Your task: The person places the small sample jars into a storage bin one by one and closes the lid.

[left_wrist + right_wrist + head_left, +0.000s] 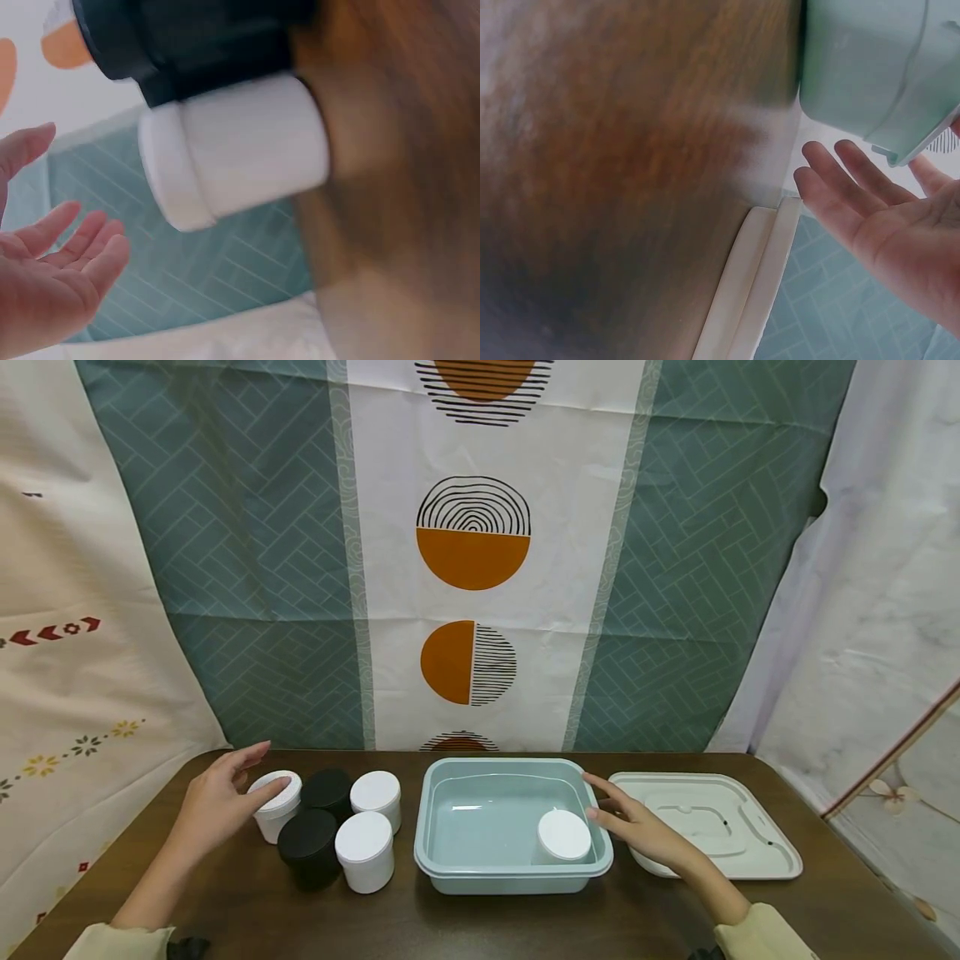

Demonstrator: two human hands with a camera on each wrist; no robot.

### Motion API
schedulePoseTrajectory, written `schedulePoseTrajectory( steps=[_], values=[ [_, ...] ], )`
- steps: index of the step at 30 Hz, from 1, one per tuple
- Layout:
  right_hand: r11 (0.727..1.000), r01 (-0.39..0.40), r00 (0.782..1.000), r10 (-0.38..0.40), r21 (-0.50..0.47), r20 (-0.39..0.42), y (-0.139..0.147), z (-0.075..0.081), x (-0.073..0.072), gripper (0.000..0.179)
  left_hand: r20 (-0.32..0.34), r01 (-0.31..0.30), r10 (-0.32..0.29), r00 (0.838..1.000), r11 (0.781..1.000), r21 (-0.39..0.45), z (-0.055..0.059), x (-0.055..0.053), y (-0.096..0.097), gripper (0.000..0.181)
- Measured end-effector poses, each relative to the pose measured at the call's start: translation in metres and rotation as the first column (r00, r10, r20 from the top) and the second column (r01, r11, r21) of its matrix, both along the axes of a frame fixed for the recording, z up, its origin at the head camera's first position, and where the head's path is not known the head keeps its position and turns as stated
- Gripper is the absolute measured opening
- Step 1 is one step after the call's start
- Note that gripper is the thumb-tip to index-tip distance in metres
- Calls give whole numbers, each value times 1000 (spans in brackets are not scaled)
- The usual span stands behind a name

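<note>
Patterned fabric (258,568) hangs behind a dark brown table (450,931) that supports all the parts. At the far left, the left hand (213,802) is spread, thumb and fingers well apart, beside the leftmost white jar (277,818); the left wrist view shows a gap between them, so the hand has hold of nothing. Next to this jar stand the rear black jar (327,795) and the front black jar (309,853), followed by the rear white jar (377,800) and the front white jar (365,853); all five are upright and grouped closely. At center is the pale blue bin (476,831), uncovered, with one white-topped jar (564,835) upright in its near right part. At the bin's right rim, the right hand (643,827) has loosely extended fingers and grips nothing; whether its fingertips touch the rim cannot be confirmed. Farthest right, the pale lid (712,839) lies flat on the table, off the bin. Judged by this layout, the work is at an early stage: one jar is inside, five remain outside, and the lid is not fitted.
</note>
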State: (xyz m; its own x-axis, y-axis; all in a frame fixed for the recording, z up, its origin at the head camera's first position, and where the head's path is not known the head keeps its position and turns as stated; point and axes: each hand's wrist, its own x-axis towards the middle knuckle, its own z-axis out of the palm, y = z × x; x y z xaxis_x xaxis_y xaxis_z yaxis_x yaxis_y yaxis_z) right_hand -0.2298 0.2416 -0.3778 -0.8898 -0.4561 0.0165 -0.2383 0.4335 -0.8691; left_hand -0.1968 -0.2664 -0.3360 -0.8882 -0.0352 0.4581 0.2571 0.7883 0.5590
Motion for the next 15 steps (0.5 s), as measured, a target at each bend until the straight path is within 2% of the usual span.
schedulePoseTrajectory(
  steps=[4,9,15],
  values=[
    [1000,0,1000,0,3,-2,1,0,0,60,69,-20,25,997,998,-61,-10,-5,-12,66],
    [1000,7,1000,-7,7,1,1,1,0,60,186,-8,33,982,991,-134,-20,-12,-21,74],
    [1000,16,1000,-16,12,7,1,1,0,60,202,15,17,979,988,-154,-26,-17,-21,78]
  ],
)
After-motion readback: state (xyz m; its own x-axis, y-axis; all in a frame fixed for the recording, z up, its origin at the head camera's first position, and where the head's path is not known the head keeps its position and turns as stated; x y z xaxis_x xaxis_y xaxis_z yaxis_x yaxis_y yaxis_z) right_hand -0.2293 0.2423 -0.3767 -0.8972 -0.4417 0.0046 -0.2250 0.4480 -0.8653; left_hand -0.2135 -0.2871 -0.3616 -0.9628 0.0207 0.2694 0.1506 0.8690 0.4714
